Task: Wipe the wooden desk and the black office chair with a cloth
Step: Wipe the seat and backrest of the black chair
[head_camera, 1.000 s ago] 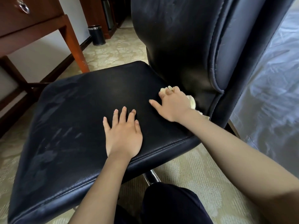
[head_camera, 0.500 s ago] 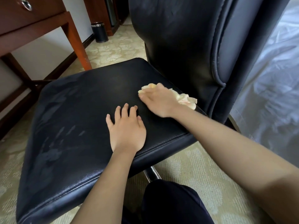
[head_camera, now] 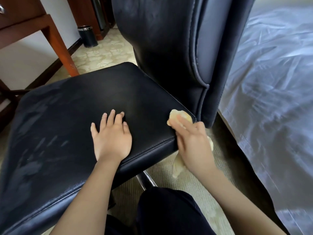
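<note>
I've got my right hand (head_camera: 191, 143) at the back right corner of the chair (head_camera: 169, 48) seat (head_camera: 71, 112), clamped on the yellow cloth (head_camera: 179, 116). The bunched cloth is pressed onto the seat edge and a tail of it hangs below my palm, though blur hides the individual fingers. My left hand (head_camera: 111, 138) lies flat on the seat near its right edge, fingers straight and spread, bracing and holding nothing. I'd put the seat about half done: the part around my hands reads evenly dark, while the left and front part shows dull grey smears that need passes. The backrest (head_camera: 157, 34) carries faint hazy streaks, so I'd count it as unfinished. Of the desk (head_camera: 57, 46) I only see a leg and a drawer front, so I cannot tell whether its top has been wiped.
</note>
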A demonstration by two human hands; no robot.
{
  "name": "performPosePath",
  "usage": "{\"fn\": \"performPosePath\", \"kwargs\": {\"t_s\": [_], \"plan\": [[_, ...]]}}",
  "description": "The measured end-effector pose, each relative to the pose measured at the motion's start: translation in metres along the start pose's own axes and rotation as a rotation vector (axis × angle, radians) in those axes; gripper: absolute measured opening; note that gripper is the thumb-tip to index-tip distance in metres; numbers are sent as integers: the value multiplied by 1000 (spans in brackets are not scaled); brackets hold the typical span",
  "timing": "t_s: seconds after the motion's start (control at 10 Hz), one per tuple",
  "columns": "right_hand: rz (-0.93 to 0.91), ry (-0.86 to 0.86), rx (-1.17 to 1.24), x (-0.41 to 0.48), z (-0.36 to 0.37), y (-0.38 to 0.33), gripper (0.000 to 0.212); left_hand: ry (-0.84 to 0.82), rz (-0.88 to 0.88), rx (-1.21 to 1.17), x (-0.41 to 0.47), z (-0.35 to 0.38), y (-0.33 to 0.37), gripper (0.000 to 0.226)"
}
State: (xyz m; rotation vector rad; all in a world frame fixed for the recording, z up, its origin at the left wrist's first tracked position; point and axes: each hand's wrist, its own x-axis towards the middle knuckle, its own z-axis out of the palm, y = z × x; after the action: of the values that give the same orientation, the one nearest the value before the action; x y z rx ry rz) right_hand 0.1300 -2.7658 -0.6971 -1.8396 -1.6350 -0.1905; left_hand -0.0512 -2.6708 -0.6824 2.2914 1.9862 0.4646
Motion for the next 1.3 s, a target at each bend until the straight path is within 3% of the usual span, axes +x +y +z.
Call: {"fn": "performPosePath", "kwargs": {"t_s": [0.2, 0.4, 0.5, 0.6, 0.8, 0.9, 1.1, 1.2, 1.3], "plan": [[210, 78, 3, 18, -1, 34, 32, -1, -5, -3, 0, 1, 1, 47], [246, 200, 181, 5, 7, 23, 33, 11, -17, 2, 0, 1, 3, 47], [168, 236, 228, -15, 9, 9, 38, 20, -18, 5, 0, 2, 3, 47], [-33, 164, 308, -55, 21, -13, 43, 22, -13, 5, -1, 2, 3, 47], [-266, 167, 247, -73, 32, 0, 44, 0, -9, 1, 0, 1, 1, 46], [-202, 196, 253, -65, 32, 16, 48, -4, -5, 3, 0, 1, 1, 47], [128, 247, 342, -27, 18, 44, 47, -2, -6, 0, 0, 2, 0, 46], [408, 305, 428, -5, 16, 53, 35, 1, -5, 3, 0, 2, 2, 47], [492, 301, 524, -4, 17, 46, 33, 11, -11, 9, 1, 3, 3, 47]]}}
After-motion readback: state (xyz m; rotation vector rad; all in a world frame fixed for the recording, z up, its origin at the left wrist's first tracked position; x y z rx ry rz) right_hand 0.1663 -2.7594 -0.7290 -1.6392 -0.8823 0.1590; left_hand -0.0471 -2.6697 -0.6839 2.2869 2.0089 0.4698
